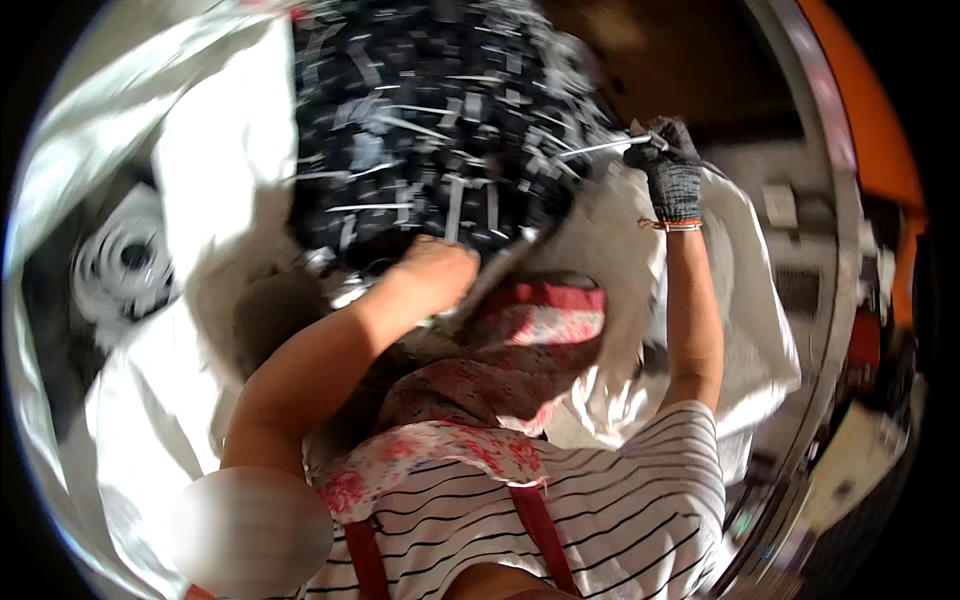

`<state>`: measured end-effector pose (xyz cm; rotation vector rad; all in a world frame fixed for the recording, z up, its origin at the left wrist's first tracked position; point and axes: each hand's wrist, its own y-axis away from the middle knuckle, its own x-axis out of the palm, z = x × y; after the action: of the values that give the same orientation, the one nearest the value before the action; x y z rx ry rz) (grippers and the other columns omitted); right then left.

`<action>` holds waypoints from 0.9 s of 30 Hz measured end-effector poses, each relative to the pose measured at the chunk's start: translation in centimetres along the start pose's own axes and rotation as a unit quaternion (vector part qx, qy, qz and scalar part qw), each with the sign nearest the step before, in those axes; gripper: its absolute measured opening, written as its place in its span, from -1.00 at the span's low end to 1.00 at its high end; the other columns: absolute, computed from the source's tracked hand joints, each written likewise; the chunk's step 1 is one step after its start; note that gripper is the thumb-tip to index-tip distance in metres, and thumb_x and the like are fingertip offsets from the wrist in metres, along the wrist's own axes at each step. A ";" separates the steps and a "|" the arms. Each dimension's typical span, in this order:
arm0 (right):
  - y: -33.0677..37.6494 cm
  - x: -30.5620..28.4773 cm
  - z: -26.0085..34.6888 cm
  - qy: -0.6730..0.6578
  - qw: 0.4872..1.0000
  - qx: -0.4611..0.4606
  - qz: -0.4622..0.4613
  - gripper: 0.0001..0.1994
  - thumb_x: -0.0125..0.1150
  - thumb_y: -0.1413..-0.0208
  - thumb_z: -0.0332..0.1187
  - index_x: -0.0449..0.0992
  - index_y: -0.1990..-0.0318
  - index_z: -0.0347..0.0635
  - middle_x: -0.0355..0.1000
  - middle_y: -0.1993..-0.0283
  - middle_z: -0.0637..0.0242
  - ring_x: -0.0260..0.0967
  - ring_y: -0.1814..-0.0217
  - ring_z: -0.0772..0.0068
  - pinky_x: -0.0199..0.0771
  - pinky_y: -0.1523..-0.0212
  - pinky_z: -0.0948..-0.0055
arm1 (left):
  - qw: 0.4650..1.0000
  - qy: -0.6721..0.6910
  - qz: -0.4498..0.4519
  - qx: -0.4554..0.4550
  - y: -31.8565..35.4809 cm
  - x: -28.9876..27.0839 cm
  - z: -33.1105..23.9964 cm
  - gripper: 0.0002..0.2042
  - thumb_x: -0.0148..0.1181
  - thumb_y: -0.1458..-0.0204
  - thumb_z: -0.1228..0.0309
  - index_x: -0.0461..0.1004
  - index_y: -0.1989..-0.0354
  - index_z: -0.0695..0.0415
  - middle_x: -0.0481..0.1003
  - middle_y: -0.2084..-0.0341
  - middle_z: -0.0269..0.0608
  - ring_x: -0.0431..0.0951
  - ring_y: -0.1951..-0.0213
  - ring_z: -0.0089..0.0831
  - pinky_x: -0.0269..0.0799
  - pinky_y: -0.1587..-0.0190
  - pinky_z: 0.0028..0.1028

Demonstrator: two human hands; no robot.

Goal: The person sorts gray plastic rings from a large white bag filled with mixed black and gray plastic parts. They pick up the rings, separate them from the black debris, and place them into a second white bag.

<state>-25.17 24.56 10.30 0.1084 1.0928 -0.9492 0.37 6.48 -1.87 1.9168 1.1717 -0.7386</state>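
A large heap of small black pieces with thin white strips (pixel 420 130) fills the upper middle, blurred by motion. My bare left hand (pixel 440 272) is closed at the heap's near edge. A pale strip (pixel 454 208) rises just beyond its knuckles; I cannot make out whether the fingers hold it. My right hand (pixel 672 170), in a grey knitted glove with an orange band at the wrist, is at the heap's right edge. Its fingers are closed on a thin white strip (pixel 600 148) that points left over the black pieces.
White sacking (pixel 220 170) lies on the left, and a white sack (pixel 745 300) on the right. Rolled white material (pixel 130 255) sits at the far left. A floral apron (pixel 450 385) covers my lap. An orange panel (pixel 875 110) curves along the right, beside a cluttered surface (pixel 850 470).
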 end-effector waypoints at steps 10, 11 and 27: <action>19.1 -22.0 -8.1 0.403 0.843 0.289 0.209 -0.37 0.21 0.09 -0.06 0.30 -0.16 -0.11 0.37 -0.03 -0.06 0.30 -0.10 -0.02 0.28 -0.09 0.22 | 0.966 0.017 -0.192 0.173 -1.7 0.1 -1.1 -0.58 0.22 0.10 0.42 0.37 0.03 0.27 0.48 0.24 0.05 0.47 0.16 -0.03 0.39 0.10 -0.25; 20.6 -22.3 -8.2 0.415 0.835 0.296 0.209 -0.45 0.20 0.07 -0.10 0.37 -0.10 -0.15 0.40 0.01 -0.02 0.34 -0.04 -0.03 0.32 -0.05 0.24 | 0.967 0.017 -0.196 0.164 -1.9 -0.1 -1.7 -0.60 0.22 0.09 0.42 0.38 0.04 0.26 0.49 0.23 0.04 0.48 0.15 -0.06 0.40 0.08 -0.26; 29.6 -15.3 -12.3 0.372 0.840 0.229 0.323 -0.41 0.20 0.21 -0.36 0.33 -0.13 0.02 0.23 -0.16 -0.04 0.24 -0.18 0.04 0.30 -0.11 0.19 | 0.916 -0.203 -0.108 0.330 -7.4 4.2 -23.6 -0.46 0.09 0.10 0.52 0.25 -0.16 0.13 0.41 0.10 -0.13 0.24 -0.13 -0.21 -0.25 -0.32 -0.07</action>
<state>-15.07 58.28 5.72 1.2568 1.3675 -0.5134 -2.58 30.24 5.48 2.0091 0.9395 -1.7385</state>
